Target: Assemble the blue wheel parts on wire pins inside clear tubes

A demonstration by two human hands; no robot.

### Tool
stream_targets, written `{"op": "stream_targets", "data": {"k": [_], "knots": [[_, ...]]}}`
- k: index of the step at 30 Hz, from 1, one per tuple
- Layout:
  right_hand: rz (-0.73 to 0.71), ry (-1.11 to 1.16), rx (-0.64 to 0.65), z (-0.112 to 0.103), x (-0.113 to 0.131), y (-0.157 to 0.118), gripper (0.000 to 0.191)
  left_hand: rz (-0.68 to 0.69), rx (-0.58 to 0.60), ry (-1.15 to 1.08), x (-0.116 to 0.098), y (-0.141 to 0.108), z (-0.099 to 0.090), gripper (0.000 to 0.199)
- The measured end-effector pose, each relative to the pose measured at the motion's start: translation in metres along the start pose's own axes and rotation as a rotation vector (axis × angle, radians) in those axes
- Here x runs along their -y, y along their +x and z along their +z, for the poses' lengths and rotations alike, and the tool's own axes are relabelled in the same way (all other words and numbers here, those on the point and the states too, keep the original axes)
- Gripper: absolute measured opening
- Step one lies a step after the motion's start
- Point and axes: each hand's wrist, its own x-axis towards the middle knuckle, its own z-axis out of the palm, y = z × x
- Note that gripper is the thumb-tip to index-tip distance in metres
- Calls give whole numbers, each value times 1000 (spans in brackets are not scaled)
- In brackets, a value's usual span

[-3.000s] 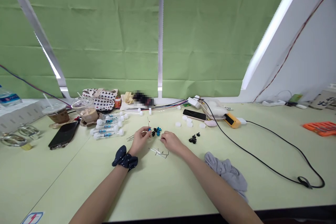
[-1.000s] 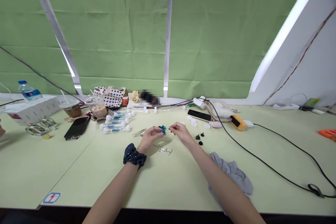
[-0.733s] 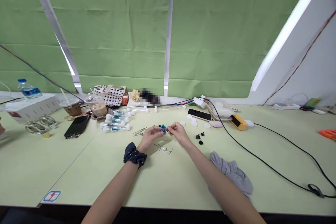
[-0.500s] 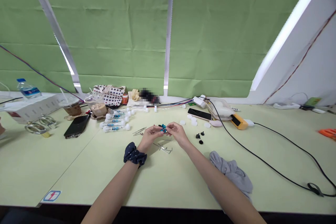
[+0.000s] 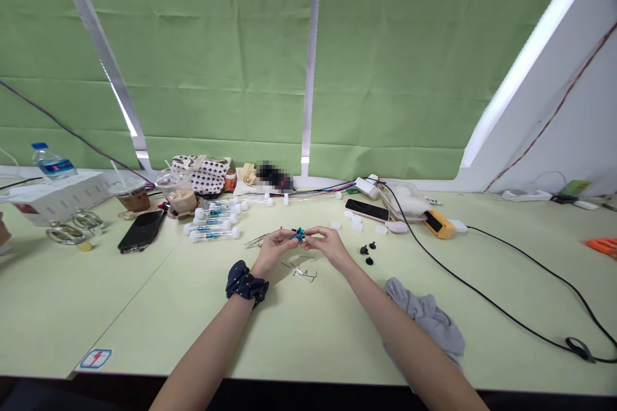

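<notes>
Between my two hands, just above the table, is a small blue and black part [image 5: 299, 235] with several short knobs; its exact kind is too small to make out. My left hand [image 5: 276, 249], with a dark dotted scrunchie [image 5: 245, 284] at the wrist, pinches it from the left. The fingertips of my right hand [image 5: 330, 246] close on its right side. Thin metal pins [image 5: 301, 271] lie on the table below my hands, and more thin rods [image 5: 255, 241] lie left of my left hand. Several black knob-like pieces [image 5: 369, 261] and white round caps [image 5: 357, 226] rest to the right.
Clear tubes with white ends [image 5: 212, 226] lie in a group at the left. Beyond them stand iced drinks [image 5: 182, 199] near a phone [image 5: 142, 231]. Another phone [image 5: 367, 209], a yellow device [image 5: 438, 223], a black cable [image 5: 482, 289] and a grey cloth [image 5: 427, 318] are on the right.
The blue part has turned slightly between my fingers, and my right fingers have straightened a little and shifted slightly off it. Everything on the table stays in place.
</notes>
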Motion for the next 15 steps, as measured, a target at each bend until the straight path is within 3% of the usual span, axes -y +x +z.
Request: {"op": "stream_targets", "data": {"k": [9,15], "knots": [[64,12,-80,2,-2,1,39,-2,-6,35,0,1,0,28],[128,65,-22,-3,-6,2,45,-12,-63,49,2,2,-4,27]]}}
